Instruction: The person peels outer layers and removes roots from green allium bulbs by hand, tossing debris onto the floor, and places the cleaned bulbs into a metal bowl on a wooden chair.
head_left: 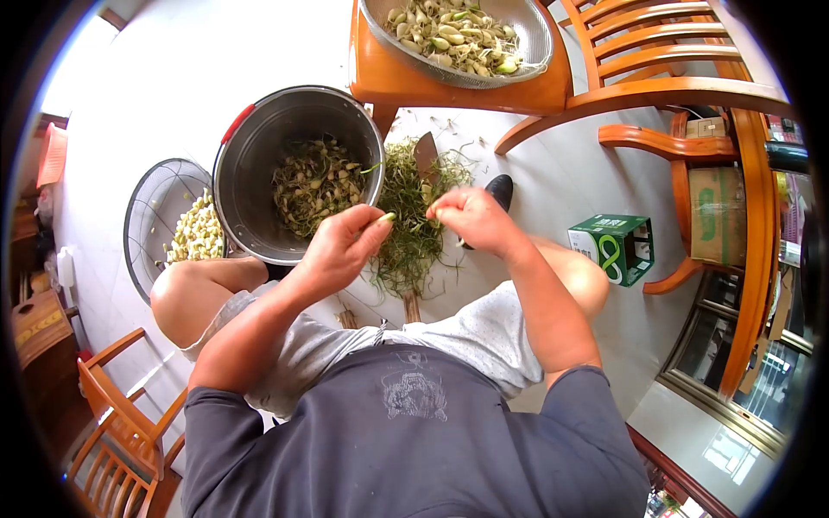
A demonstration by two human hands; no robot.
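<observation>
Dark grey T-shirt (pixel 406 462), pale print (pixel 414 397) perhaps figurative, light shorts (pixel 479 324).

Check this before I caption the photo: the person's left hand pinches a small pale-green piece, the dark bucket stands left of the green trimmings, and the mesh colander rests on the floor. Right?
Not quite: the head view shows the mesh colander on the wooden chair. The left hand, small pale-green piece, dark bucket and green trimmings are as you say.
</observation>
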